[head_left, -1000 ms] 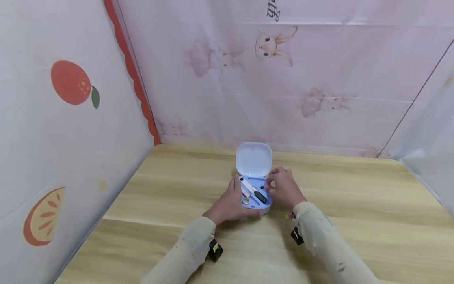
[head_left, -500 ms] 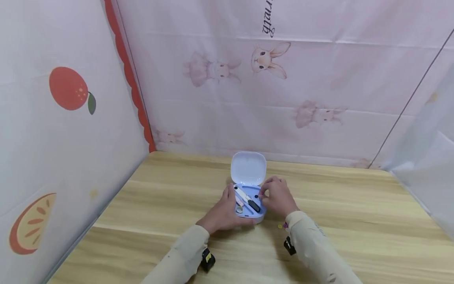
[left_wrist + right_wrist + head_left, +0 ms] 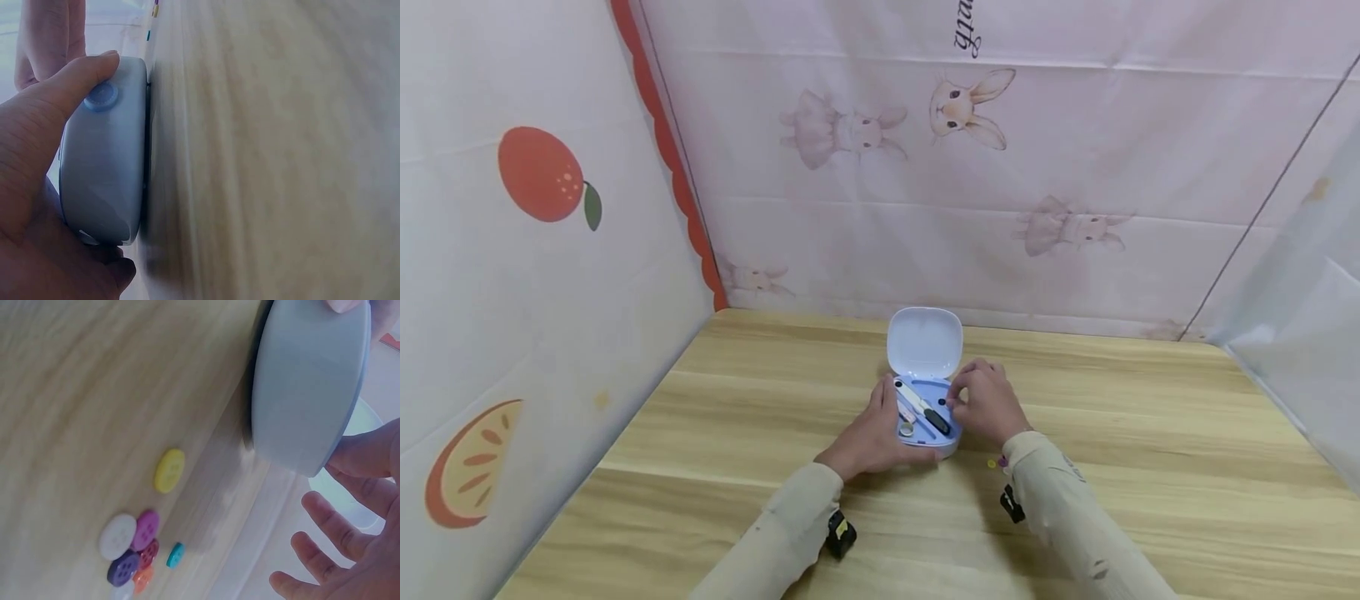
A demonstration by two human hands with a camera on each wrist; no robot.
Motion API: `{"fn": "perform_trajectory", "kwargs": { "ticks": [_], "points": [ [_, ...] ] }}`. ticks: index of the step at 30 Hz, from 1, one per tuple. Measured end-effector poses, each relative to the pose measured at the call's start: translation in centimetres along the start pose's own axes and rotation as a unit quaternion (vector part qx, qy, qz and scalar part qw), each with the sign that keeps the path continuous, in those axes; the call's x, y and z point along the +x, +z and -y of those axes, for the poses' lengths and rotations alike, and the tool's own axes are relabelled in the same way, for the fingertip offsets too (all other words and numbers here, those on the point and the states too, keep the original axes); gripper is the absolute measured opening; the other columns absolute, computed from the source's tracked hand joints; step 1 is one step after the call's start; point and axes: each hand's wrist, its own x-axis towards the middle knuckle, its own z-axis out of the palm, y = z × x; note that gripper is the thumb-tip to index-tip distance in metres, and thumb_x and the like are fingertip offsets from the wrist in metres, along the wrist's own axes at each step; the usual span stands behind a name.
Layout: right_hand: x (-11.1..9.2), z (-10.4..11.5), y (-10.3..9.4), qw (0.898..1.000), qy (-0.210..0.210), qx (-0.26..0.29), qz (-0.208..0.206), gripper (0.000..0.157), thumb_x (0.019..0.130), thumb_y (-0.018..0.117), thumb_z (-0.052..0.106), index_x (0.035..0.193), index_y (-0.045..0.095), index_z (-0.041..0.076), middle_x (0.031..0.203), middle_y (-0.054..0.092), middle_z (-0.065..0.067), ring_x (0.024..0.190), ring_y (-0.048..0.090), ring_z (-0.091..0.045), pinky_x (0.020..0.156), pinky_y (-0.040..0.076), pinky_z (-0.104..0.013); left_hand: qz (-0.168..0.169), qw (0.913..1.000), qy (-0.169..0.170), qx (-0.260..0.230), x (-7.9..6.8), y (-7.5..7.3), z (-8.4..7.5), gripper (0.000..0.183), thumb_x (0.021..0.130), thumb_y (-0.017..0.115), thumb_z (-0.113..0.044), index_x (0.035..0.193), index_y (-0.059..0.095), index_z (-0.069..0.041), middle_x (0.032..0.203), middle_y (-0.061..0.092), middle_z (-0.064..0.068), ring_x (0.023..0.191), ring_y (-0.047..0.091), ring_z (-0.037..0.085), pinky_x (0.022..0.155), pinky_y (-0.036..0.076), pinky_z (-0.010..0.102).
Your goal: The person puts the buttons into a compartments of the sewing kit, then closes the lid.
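Observation:
A light blue sewing box (image 3: 951, 447) stands on the table with its pale lid (image 3: 925, 342) raised at the back. My left hand (image 3: 874, 437) grips its left side and front, the thumb beside a round blue catch (image 3: 102, 95). Inside lie a slim white tool with a black end (image 3: 928, 411), a silver ring-shaped piece (image 3: 906, 429) and a small black disc (image 3: 942, 402). My right hand (image 3: 988, 404) reaches over the right rim, thumb and forefinger bent together beside the disc. The rim hides these tips in the right wrist view; I cannot tell if they pinch anything.
Several loose buttons lie on the wooden table (image 3: 760, 400) near my right forearm: a yellow button (image 3: 169, 470), a white button (image 3: 117, 537), a teal button (image 3: 175, 555) and others bunched together. A printed pink curtain (image 3: 850, 250) rises behind the table's back edge.
The head view has tilted a little, shifting the whole scene. My left hand keeps its grip on the box, and my right fingers stay at the right rim with barely any movement.

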Motion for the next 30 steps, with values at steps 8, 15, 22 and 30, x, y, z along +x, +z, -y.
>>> {"fn": "perform_trajectory", "kwargs": {
  "ticks": [8, 15, 22, 30],
  "points": [
    [0.1, 0.0, -0.1, 1.0, -0.007, -0.003, -0.004, 0.007, 0.078, 0.077, 0.004, 0.074, 0.076, 0.01, 0.107, 0.064, -0.013, 0.108, 0.051, -0.036, 0.094, 0.044, -0.051, -0.006, 0.9999, 0.007, -0.005, 0.1, -0.2, 0.0, 0.136, 0.072, 0.085, -0.06, 0.161, -0.002, -0.004, 0.155, 0.023, 0.017, 0.123, 0.05, 0.029, 0.103, 0.046, 0.043],
    [-0.1, -0.3, -0.1, 0.998, -0.006, 0.064, -0.009, 0.008, 0.083, 0.077, 0.005, 0.075, 0.075, 0.007, 0.106, 0.064, -0.014, 0.108, 0.053, -0.036, 0.096, 0.042, -0.053, 0.0, 0.9999, -0.01, 0.004, -0.2, -0.3, -0.3, 0.139, 0.073, 0.084, -0.062, 0.16, -0.005, -0.002, 0.161, 0.015, 0.02, 0.13, 0.046, 0.033, 0.107, 0.044, 0.046],
    [-0.2, -1.5, -0.9, 0.993, 0.003, 0.114, -0.025, 0.004, 0.088, 0.074, 0.005, 0.086, 0.076, 0.002, 0.115, 0.066, -0.021, 0.12, 0.054, -0.044, 0.106, 0.038, -0.062, -0.004, 1.0, -0.002, -0.004, -0.4, -0.3, -0.2, 0.138, 0.072, 0.085, -0.06, 0.161, -0.004, -0.003, 0.16, 0.018, 0.019, 0.129, 0.047, 0.033, 0.106, 0.044, 0.046],
    [-1.3, -4.2, -3.3, 0.998, -0.011, 0.068, 0.008, 0.004, 0.088, 0.074, 0.007, 0.085, 0.075, 0.004, 0.111, 0.069, -0.02, 0.119, 0.054, -0.046, 0.103, 0.038, -0.066, -0.002, 0.9999, -0.012, -0.01, -0.3, 0.0, -0.2, 0.139, 0.071, 0.085, -0.062, 0.162, -0.006, -0.007, 0.162, 0.016, 0.015, 0.132, 0.045, 0.031, 0.108, 0.042, 0.045]
  ]
}}
